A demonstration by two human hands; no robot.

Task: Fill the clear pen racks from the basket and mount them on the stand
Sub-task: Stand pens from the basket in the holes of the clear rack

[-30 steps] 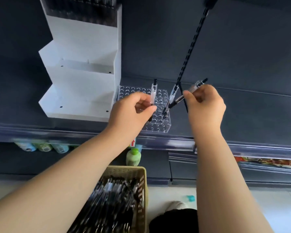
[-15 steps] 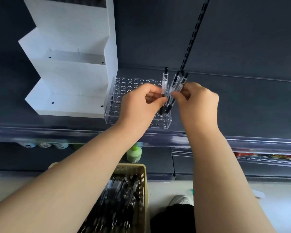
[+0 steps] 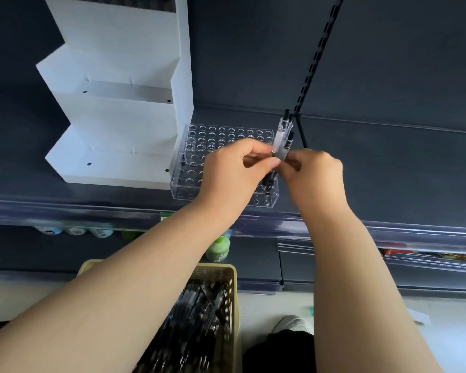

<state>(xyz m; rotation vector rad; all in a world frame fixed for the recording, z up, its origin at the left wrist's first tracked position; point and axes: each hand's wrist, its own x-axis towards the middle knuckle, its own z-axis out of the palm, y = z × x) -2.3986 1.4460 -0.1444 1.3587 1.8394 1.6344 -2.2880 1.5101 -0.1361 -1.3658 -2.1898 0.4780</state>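
I see both the left hand (image 3: 234, 170) and right hand (image 3: 318, 176) pinching a few pens (image 3: 281, 138), clear-barrelled with black ends. They stand nearly upright, tops leaning slightly right, tips down at the right end of the clear rack (image 3: 221, 135).

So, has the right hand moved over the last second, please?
Yes: the right hand has moved left, toward the clear rack's right end, and now meets the left hand at the pens.
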